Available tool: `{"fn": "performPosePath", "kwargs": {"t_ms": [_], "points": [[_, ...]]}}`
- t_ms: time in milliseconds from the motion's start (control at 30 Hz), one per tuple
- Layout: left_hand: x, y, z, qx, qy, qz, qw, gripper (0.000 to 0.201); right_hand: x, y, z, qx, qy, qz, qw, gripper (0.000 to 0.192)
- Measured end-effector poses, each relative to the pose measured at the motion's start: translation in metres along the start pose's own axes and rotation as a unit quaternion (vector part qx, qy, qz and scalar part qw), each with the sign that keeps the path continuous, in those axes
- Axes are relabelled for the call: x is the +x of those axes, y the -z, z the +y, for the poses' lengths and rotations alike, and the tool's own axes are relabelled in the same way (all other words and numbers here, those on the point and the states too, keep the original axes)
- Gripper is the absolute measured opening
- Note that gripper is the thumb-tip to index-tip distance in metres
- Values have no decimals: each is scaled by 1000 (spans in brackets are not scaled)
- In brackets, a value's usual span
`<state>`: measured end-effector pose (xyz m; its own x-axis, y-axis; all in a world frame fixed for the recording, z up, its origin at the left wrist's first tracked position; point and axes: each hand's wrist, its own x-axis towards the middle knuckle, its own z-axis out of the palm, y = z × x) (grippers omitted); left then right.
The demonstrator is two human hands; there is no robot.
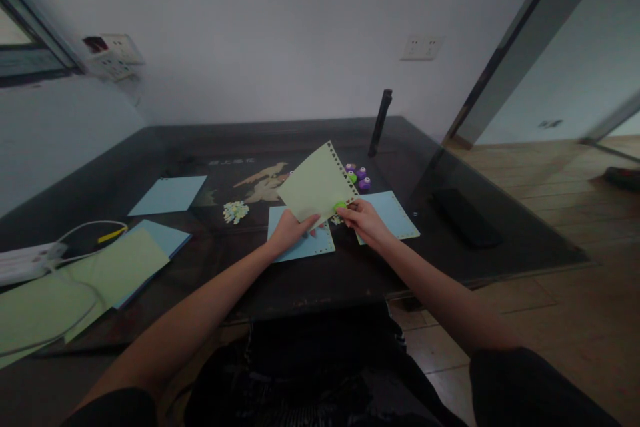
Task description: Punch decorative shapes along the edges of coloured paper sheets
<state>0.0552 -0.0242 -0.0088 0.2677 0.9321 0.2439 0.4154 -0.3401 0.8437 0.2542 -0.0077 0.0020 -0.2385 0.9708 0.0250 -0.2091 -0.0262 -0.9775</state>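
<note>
My left hand (289,229) pinches the lower corner of the pale green paper sheet (316,184), raised over the dark glass table (310,273). My right hand (363,220) grips a small green plastic punch (341,205) at its perforated edge. I judge the sheet light, limp and easily creased; hold it near the edges.

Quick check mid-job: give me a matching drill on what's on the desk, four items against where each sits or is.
Items:
1. green sheet
2. small purple punches
3. pile of paper bits
4. lone blue sheet

Places:
A. far left, lying flat by itself
B. lifted off the desk, in the grip of the left hand and right hand
C. behind the right hand
D. left of the left hand, on dark glass

Pairs: 1-B, 2-C, 3-D, 4-A
</note>
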Motion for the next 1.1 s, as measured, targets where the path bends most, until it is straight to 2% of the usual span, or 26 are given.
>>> {"fn": "performPosePath", "kwargs": {"t_ms": [433,667,867,1100], "points": [[0,-3,8,-7,13,0,1000,26,2,3,2,-3,5,1,1000,38],[1,-1,1,19,23,-3,1000,33,3,4,2,-11,10,2,1000,39],[3,-1,-7,-13,32,5,999,34,1,3,0,-8,-2,-12,1000,37],[4,2,-2,-37,57,19,997,32,0,4,-1,-8,-17,-27,999,35]]}}
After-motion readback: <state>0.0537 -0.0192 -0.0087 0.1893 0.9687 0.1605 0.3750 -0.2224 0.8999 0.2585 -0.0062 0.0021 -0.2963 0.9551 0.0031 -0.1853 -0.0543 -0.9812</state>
